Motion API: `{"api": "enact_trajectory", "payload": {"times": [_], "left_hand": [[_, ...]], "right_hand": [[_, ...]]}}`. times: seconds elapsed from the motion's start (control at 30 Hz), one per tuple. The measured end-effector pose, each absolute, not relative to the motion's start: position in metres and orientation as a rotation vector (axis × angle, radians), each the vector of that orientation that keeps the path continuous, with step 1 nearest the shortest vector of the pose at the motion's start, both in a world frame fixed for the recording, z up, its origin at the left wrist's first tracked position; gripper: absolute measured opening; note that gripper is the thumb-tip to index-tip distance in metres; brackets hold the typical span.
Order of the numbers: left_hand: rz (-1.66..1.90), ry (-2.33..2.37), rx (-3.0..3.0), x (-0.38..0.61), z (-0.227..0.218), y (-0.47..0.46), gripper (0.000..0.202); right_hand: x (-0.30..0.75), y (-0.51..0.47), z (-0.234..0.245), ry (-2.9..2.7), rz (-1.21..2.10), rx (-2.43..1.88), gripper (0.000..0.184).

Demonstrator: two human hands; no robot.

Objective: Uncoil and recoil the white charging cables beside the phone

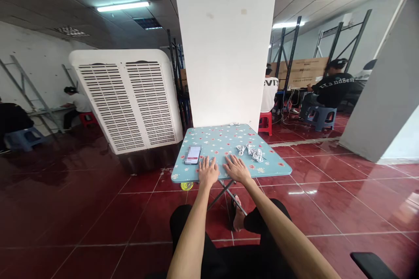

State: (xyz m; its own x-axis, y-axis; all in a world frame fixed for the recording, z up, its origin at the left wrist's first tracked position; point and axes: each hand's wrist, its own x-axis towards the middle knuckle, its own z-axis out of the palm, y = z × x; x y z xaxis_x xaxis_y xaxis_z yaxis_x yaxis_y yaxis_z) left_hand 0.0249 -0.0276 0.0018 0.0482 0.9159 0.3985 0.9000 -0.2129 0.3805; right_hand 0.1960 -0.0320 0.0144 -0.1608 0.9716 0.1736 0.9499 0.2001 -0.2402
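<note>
My left hand (208, 170) and my right hand (237, 168) lie flat side by side, fingers stretched out, on the near edge of a small folding table (225, 135) with a light blue flowered top. Neither hand holds anything. A phone (193, 154) with a lit screen lies on the table just left of my left hand. A bunch of coiled white cables (251, 151) lies beyond my right hand, a little to its right and apart from it.
A white pillar (225, 43) rises right behind the table. A big white air cooler (131, 100) stands to the left. Other people sit on low stools at the left wall and at the back right by metal racks. The floor is glossy red tile.
</note>
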Motion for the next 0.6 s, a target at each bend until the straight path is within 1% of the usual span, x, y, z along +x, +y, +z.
{"api": "enact_trajectory", "payload": {"times": [0.13, 0.6], "left_hand": [[0.944, 1.913, 2.228, 0.0246, 0.0025, -0.027, 0.05], [0.943, 1.911, 2.246, 0.024, 0.0032, -0.0294, 0.051]], "right_hand": [[0.1961, -0.0315, 0.0126, -2.178, 0.104, -1.811, 0.063], [0.1971, -0.0347, 0.0115, -2.164, -0.003, -1.757, 0.06]]}}
